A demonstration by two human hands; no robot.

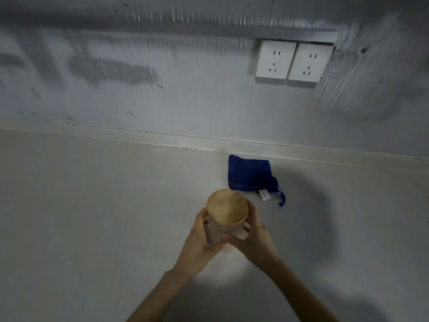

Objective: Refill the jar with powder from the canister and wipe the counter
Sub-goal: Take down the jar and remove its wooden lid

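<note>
Two bare forearms rose from the bottom edge of the frame toward its centre, slim and without sleeves, watches or bands. The left hand (199, 238) and right hand (253, 238) wore no gloves and no visible rings. A small dark mark sat on the right hand's upper edge.

blue cloth (251, 174) lies behind the jar (226, 219); counter (92, 205) left open.
</note>
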